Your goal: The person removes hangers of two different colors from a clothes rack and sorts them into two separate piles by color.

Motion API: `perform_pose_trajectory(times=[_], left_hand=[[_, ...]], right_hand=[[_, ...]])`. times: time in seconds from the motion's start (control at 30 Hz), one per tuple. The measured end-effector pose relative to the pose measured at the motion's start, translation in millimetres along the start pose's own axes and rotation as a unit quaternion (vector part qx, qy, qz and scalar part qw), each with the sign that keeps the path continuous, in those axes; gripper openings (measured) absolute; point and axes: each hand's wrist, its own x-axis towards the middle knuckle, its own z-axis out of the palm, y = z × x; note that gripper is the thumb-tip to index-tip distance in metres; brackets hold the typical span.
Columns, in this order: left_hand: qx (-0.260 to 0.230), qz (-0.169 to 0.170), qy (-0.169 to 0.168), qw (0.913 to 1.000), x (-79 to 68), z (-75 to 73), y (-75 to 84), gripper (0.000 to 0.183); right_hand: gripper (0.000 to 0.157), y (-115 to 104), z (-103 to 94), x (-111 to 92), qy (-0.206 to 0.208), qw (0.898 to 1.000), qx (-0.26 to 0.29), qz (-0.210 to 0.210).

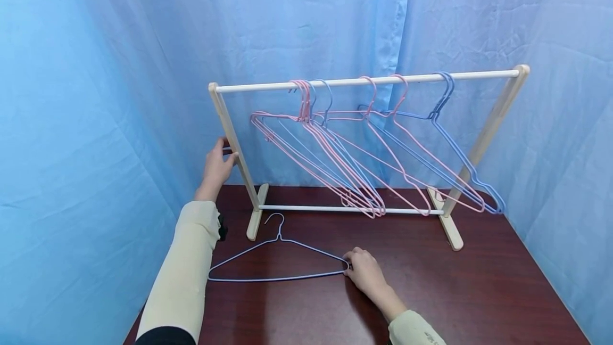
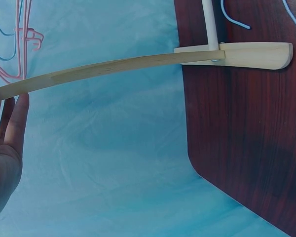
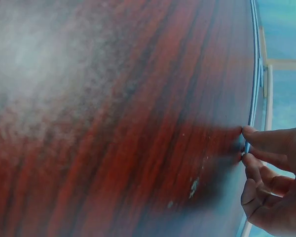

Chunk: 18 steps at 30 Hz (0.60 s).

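A blue clothes hanger (image 1: 278,279) lies on the table, its hook toward the rack. My right hand (image 1: 366,271) pinches its right corner between thumb and fingers; the right wrist view shows the fingertips (image 3: 247,131) at the hanger's thin wire, low over the tabletop. Further back, my left hand (image 1: 217,166) is at the left wooden post of the clothes rack (image 1: 244,174), thumb and fingers on either side of it. In the left wrist view the left hand (image 2: 7,148) meets the post (image 2: 113,68) from one side, part of the hand outside the picture.
Several pink hangers (image 1: 306,121) and some blue hangers (image 1: 442,111) hang from the rack's white top rod (image 1: 268,87). The rack stands on wooden feet (image 1: 452,233) on the dark red-brown table (image 1: 498,281). Light blue curtains (image 1: 143,41) close in the back and sides.
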Motion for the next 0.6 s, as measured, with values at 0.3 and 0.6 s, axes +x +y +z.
perform_pose_trajectory(times=[0.3,0.6], left_hand=[[0.002,0.002,0.0,1.0,-0.8,-0.5,0.4,0.044],[0.001,-0.003,-0.002,1.0,-0.7,-0.6,0.9,0.044]], right_hand=[[0.021,1.3,-14.5,1.6,-0.003,0.998,0.042,0.037],[0.019,7.0,-40.4,1.8,0.003,0.99,0.11,0.086]])
